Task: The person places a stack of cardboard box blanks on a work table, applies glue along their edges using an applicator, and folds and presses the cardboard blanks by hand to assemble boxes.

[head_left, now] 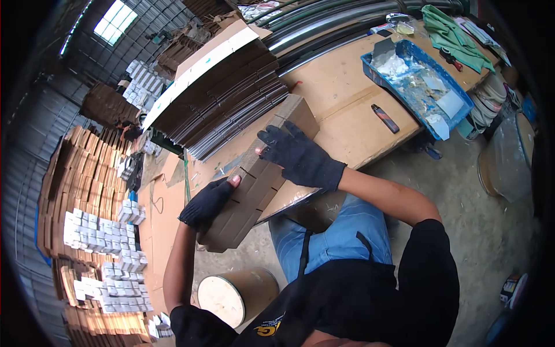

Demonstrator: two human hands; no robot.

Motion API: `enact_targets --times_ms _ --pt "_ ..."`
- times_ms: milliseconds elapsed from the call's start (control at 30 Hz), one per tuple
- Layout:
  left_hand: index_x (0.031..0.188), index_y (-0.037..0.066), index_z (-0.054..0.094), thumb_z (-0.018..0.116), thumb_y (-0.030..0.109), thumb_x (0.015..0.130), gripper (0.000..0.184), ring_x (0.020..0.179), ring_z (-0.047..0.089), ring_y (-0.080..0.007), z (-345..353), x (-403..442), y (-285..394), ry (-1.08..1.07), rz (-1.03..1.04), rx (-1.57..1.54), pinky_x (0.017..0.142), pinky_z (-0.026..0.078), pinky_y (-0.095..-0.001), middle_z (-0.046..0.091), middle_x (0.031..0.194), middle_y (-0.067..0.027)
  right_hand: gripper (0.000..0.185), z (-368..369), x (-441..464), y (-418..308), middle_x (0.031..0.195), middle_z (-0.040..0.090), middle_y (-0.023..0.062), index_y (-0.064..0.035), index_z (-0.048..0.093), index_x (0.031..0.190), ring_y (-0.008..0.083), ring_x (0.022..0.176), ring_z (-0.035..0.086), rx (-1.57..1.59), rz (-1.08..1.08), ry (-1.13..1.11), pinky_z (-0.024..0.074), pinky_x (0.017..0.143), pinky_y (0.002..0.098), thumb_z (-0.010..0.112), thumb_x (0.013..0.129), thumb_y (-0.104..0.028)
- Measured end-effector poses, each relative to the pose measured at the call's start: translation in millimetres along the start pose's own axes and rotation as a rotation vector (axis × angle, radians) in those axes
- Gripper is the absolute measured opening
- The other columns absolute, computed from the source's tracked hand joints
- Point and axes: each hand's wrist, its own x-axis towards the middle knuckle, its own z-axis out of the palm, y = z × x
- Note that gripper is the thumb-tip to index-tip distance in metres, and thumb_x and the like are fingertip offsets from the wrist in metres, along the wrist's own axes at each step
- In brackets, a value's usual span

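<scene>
A long bundle of slotted brown cardboard (248, 199) lies slantwise at the table's front edge, its lower end sticking out past the edge. My left hand (211, 201), in a black glove with a bare thumb tip, grips the bundle's left side near that end. Across the top of the bundle rests my right hand (300, 155), also black-gloved, its fingers spread and a bare fingertip showing. Behind the bundle stands a tall stack of flat slotted cardboard sheets (225, 92).
On the table (341, 81) lie a dark cutter (385, 118), a blue tray (413, 87) with white scraps and a green cloth (451, 37). A round drum (254, 295) stands on the floor. Cardboard piles (92, 179) and white bundles (101, 234) fill the left.
</scene>
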Motion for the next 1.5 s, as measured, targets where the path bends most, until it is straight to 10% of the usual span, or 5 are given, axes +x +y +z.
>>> enact_targets --times_ms 900,1167,1500 --pt "0.129 -0.001 0.064 0.048 0.058 0.105 0.066 0.105 0.063 -0.0203 13 22 -9 0.195 0.235 0.150 0.097 0.048 -0.0348 0.071 0.111 -0.0130 0.045 30 -1 12 0.136 0.053 0.0125 -0.0270 0.056 0.143 0.0321 0.139 0.045 -0.219 -0.029 0.235 0.0277 0.121 0.0572 0.055 0.099 -0.019" --pt "0.140 0.002 0.056 0.074 0.042 0.088 0.068 0.104 0.068 -0.0225 14 17 -4 0.129 0.352 0.181 0.091 0.053 -0.0367 0.072 0.117 -0.0144 0.053 28 3 12 0.139 0.052 0.0138 -0.0253 0.056 0.143 0.0336 0.138 0.045 -0.122 -0.019 0.193 0.0341 0.116 0.0554 0.066 0.092 -0.015" --pt "0.138 0.002 0.057 0.079 0.031 0.084 0.065 0.090 0.075 -0.0313 3 -52 -57 0.263 0.239 0.359 0.085 0.056 -0.0413 0.075 0.102 -0.0211 0.030 -31 -7 64 0.115 0.069 0.0162 -0.0044 0.068 0.116 0.0355 0.111 0.064 0.105 0.343 0.594 0.0481 0.099 0.0449 0.072 0.089 -0.018"
